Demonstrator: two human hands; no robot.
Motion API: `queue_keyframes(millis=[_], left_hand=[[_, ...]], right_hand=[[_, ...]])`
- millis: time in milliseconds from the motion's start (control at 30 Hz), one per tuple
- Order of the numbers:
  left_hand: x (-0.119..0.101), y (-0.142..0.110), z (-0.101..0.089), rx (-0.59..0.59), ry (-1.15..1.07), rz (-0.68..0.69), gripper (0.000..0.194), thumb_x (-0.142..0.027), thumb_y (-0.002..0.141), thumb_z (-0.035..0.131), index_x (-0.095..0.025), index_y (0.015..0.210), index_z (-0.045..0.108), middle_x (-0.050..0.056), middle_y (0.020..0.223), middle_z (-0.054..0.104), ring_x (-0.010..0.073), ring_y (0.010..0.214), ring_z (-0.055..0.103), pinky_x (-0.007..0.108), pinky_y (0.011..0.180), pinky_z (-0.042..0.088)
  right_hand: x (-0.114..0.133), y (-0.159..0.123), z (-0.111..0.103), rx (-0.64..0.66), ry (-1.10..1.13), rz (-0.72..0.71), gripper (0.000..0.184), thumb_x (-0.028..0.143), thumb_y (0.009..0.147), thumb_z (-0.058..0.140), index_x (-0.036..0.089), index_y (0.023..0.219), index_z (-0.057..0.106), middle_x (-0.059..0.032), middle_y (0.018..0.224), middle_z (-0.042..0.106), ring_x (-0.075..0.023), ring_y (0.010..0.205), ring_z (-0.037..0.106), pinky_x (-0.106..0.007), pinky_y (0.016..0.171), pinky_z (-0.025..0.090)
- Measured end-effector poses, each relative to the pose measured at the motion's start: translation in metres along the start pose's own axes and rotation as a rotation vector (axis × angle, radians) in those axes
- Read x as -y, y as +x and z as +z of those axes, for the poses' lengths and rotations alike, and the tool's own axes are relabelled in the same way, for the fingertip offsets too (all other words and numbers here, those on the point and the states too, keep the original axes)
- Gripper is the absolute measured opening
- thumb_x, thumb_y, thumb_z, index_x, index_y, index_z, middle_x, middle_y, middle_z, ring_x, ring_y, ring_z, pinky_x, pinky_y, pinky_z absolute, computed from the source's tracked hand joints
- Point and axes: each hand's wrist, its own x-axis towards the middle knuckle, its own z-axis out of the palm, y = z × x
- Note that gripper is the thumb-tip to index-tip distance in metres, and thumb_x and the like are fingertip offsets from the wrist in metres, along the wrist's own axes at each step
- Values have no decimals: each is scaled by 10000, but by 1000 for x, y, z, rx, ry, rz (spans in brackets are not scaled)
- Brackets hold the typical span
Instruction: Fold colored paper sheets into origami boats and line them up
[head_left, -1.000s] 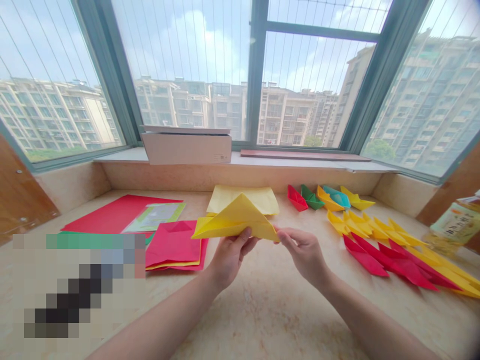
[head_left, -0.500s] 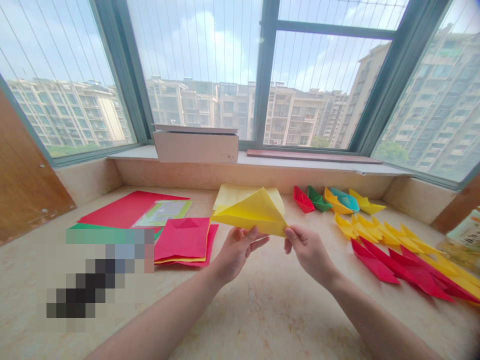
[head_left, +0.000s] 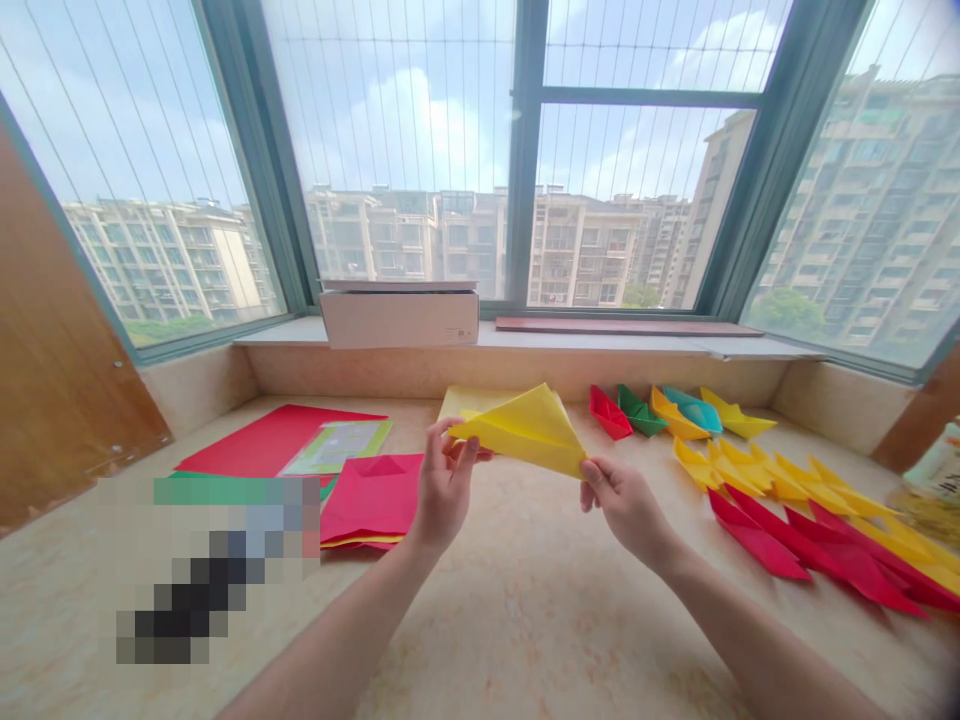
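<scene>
A folded yellow sheet of paper (head_left: 525, 430), shaped like a triangle with a turned-up lower band, is held in the air above the counter. Its left corner is pinched by my left hand (head_left: 448, 480), thumb in front and fingers behind. My right hand (head_left: 619, 500) grips the right corner between thumb and fingers. Behind the folded piece lies pale yellow paper (head_left: 459, 400), mostly hidden by it. Left of my left hand rests a stack of red and yellow paper (head_left: 371, 495), partly covered by that hand.
Folded paper boats stand at the right: a green boat (head_left: 639, 412), a blue boat (head_left: 694, 408), several yellow boats (head_left: 776, 475) and red boats (head_left: 847, 555). At the left lie red sheets (head_left: 255, 435) and a clear packet (head_left: 341, 445). A white box (head_left: 401, 318) sits on the window ledge.
My left hand has moved left and up, from under the paper's lower edge to its left corner. My right hand keeps its grip on the right corner. The view has tilted up slightly.
</scene>
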Motion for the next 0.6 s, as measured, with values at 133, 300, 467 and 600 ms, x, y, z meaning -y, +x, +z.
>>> queue_keyframes(millis=[133, 300, 467, 600], left_hand=[[-6, 0, 0, -39, -28, -25, 422, -455, 906, 586, -261, 1269, 496, 40, 1009, 660, 163, 815, 685, 313, 740, 595], [-11, 2, 0, -114, -124, -72, 333, -502, 890, 577, -218, 1059, 608, 42, 1019, 653, 167, 903, 657, 282, 757, 586], [-14, 5, -1, -143, -173, -151, 321, -386, 857, 641, -260, 1124, 516, -8, 888, 667, 139, 795, 674, 295, 753, 588], [-15, 7, -2, -127, -151, -124, 323, -371, 838, 675, -262, 1108, 535, -15, 853, 677, 143, 779, 685, 302, 746, 592]], right_hand=[[-4, -1, 2, 13, 17, -17, 511, 572, 955, 406, 202, 633, 551, -23, 560, 622, -170, 538, 565, -279, 560, 418], [-12, -3, 4, 28, 2, -48, 492, 547, 973, 387, 201, 673, 566, -27, 596, 635, -178, 565, 571, -286, 580, 427], [-9, -5, 1, -29, -121, -133, 465, 483, 990, 378, 203, 674, 573, -24, 629, 632, -175, 586, 571, -276, 587, 422], [-4, -7, -1, -69, -160, -183, 452, 453, 995, 370, 207, 676, 575, -20, 625, 630, -172, 573, 573, -271, 577, 424]])
